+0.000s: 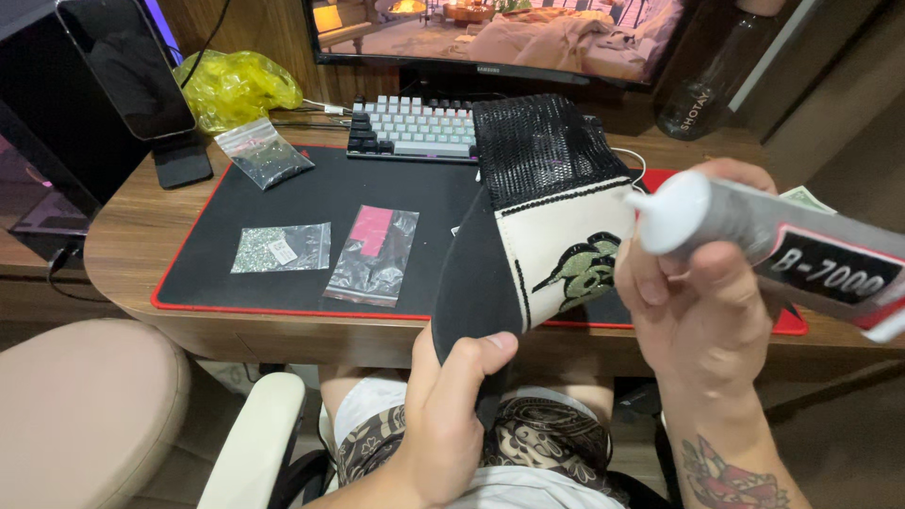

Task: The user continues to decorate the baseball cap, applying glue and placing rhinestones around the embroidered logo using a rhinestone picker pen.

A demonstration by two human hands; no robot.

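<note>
My left hand (451, 415) grips the black brim of a trucker cap (547, 203) from below. The cap has a white front panel with a dark and greenish emblem and a black mesh back, and it is held up over the desk's front edge. My right hand (702, 302) holds a grey glue tube (782, 247) with a white cap. The tube's white tip sits just right of the cap's front panel, close to it.
A black desk mat with red edging (311, 188) carries three small clear zip bags (283, 247) (375, 254) (264, 151). Behind are a keyboard (415, 127), a monitor (490, 33), a yellow bag (236, 87), a phone on a stand (127, 71) and a dark bottle (702, 80). A chair arm (255, 443) is below left.
</note>
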